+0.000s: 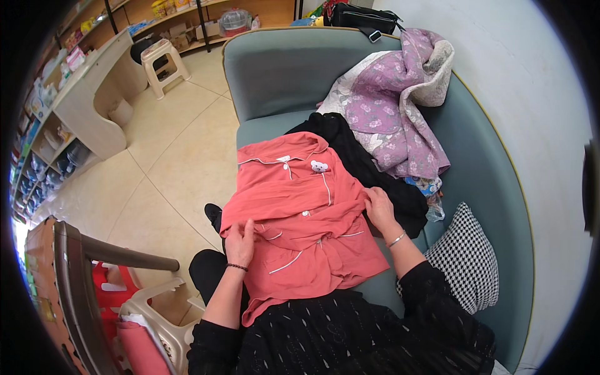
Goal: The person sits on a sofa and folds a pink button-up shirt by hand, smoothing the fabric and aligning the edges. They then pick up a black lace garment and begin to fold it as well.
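A coral pink pajama shirt (300,187) with white piping, white buttons and a bear patch on its chest lies spread over my lap and the sofa seat, collar away from me. Its sleeves are folded across the front. My left hand (241,243), with a beaded bracelet above it, rests at the shirt's left edge, fingertips on the fabric. My right hand (378,208), with a silver bangle on the wrist, touches the folded sleeve at the right edge. Whether either hand pinches the cloth is hard to tell. Black clothing (403,206) lies beyond the shirt to the right.
The blue-green sofa (300,61) holds a purple floral quilt (379,103), a houndstooth cushion (468,262) and a black bag (365,18) on its back. At lower left stand a table (70,262) and a plastic stool (159,304) near folded pink cloth (143,344). Another stool (164,61) stands farther off.
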`<state>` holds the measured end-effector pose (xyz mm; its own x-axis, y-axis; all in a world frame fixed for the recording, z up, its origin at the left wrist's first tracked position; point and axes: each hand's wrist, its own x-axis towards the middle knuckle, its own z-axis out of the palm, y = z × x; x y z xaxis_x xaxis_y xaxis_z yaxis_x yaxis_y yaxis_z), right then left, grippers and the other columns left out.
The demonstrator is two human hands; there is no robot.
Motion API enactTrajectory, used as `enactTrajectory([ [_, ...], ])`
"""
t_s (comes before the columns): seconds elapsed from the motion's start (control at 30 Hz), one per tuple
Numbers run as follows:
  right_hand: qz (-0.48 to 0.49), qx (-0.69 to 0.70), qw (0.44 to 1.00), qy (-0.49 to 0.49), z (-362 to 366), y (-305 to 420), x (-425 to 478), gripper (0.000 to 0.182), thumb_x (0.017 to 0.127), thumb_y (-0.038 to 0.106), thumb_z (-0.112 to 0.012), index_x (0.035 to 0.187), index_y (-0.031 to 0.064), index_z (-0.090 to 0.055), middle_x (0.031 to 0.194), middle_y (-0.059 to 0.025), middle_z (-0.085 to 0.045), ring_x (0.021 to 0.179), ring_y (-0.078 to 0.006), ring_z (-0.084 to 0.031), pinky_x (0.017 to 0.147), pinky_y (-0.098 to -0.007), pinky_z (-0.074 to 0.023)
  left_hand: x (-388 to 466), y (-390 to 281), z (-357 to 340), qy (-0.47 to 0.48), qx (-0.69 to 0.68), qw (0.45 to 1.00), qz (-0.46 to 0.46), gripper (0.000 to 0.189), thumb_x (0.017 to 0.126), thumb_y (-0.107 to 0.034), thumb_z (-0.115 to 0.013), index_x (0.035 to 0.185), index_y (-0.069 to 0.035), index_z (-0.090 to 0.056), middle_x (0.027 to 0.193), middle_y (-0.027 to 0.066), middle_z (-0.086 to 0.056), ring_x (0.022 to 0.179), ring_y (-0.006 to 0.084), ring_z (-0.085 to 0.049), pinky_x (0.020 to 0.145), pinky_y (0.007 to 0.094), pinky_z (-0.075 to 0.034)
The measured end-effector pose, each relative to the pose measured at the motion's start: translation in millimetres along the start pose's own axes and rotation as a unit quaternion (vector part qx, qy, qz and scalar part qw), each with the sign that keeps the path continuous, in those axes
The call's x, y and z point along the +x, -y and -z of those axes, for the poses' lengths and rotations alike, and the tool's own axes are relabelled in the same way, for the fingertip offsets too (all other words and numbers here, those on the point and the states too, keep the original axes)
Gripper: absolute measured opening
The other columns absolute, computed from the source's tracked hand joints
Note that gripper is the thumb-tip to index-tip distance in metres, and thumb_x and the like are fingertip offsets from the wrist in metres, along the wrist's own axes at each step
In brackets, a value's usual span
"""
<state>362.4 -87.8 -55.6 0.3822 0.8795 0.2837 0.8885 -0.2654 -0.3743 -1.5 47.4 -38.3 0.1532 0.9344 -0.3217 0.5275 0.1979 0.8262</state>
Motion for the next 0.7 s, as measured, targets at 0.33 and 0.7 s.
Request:
enactTrajectory([
  [0.33, 0.01, -0.123, 0.987, 0.103, -9.6, -3.4, -2.5, 0.03, 0.075, 0.01, -0.063, 0.105, 0.0085, -0.06, 0.105, -0.0124, -0.06, 0.101, -0.0316, -0.057, 0.081, -0.043, -0.0473, -24.2, -1.4, -9.6, 0.033, 0.107, 0.954, -0.278, 0.012, 0.077, -0.012, -0.065, 0.086, -0.006, -0.069, 0.078, 0.0123, -0.067, 0.074, 0.0275, -0.065, 0.066, 0.0378, -0.052],
  [0.7, 0.004, 0.027, 0.994, -0.109, -12.7, -19.7, -16.8, 0.013, 0.081, 0.003, -0.061, 0.092, 0.0054, -0.054, 0.083, -0.0132, -0.057, 0.073, -0.0321, -0.059, 0.065, -0.0396, -0.0481, -50.6, 10.5, 80.0, -0.126, 0.141, 0.854, -0.484, 0.019, 0.066, 0.009, -0.057, 0.075, -0.007, -0.058, 0.076, 0.0043, -0.063, 0.082, 0.0259, -0.06, 0.077, 0.0366, -0.044],
])
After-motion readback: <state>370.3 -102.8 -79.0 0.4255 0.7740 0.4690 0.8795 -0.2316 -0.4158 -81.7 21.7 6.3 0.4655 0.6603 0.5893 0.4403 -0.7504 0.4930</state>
